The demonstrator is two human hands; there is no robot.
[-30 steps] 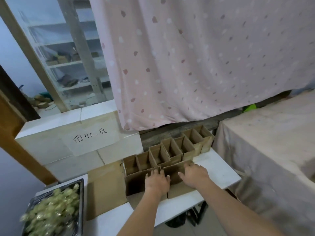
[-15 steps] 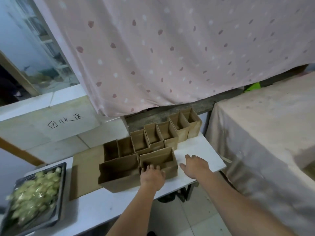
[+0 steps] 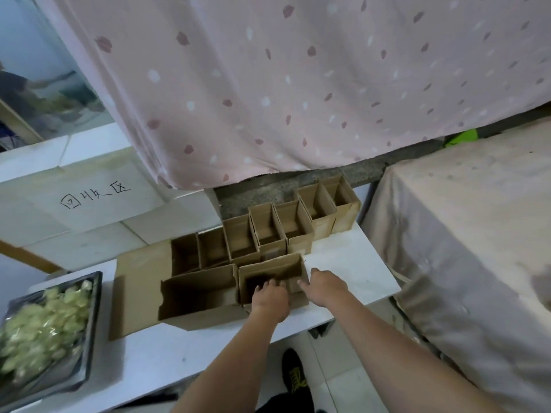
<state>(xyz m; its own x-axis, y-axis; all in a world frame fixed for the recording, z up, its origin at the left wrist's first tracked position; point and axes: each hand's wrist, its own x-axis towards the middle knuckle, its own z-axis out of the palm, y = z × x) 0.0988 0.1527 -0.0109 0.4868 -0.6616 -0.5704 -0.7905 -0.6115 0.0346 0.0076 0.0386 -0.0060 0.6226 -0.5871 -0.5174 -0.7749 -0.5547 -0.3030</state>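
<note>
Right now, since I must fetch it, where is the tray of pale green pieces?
Head view, lower left: the tray sits on the white table, just left of the flat cardboard sheet.

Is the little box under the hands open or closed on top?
Open. The cardboard box shows its dark inside, no flaps cover it, and the left hand dips its fingers into it.
</note>
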